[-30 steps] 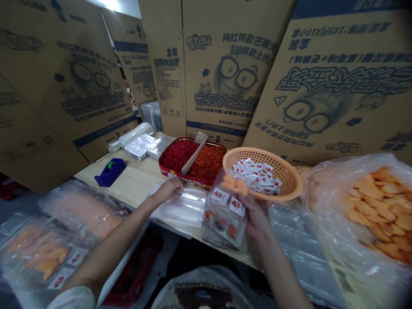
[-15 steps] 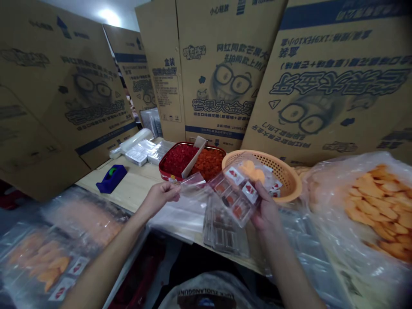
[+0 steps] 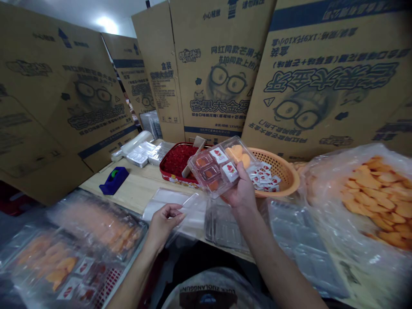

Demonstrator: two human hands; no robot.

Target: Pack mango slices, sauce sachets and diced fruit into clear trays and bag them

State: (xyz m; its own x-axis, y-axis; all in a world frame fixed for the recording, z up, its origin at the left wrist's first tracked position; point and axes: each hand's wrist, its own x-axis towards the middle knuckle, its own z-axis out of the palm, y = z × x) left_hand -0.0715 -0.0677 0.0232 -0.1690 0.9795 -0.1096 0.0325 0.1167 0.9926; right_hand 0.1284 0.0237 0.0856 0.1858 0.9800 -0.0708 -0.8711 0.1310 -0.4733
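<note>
My right hand [image 3: 241, 191] is raised and shut on a clear plastic tray [image 3: 217, 166] holding orange dried fruit pieces, small white-and-red sachets and small orange-filled compartments. The tray is tilted above the far side of the table, over a red tin [image 3: 170, 169]. My left hand [image 3: 165, 223] pinches the edge of a clear plastic bag [image 3: 189, 210] lying at the table's front edge. Loose sachets [image 3: 262, 177] lie in an orange plastic basket [image 3: 285, 171], just right of the tray.
A large clear bag of orange fruit pieces [image 3: 375, 197] sits at right. Stacked clear trays [image 3: 223, 227] stand near the table's front edge. Packed trays [image 3: 64, 253] lie at left. A blue tape dispenser [image 3: 113, 180] stands on the wooden table [image 3: 138, 191]. Flattened printed cardboard sheets [image 3: 219, 73] stand behind.
My right hand has lifted the tray higher and moved it left over the tin, turning it. My left hand has dropped lower, toward the table's front edge, with the bag's edge.
</note>
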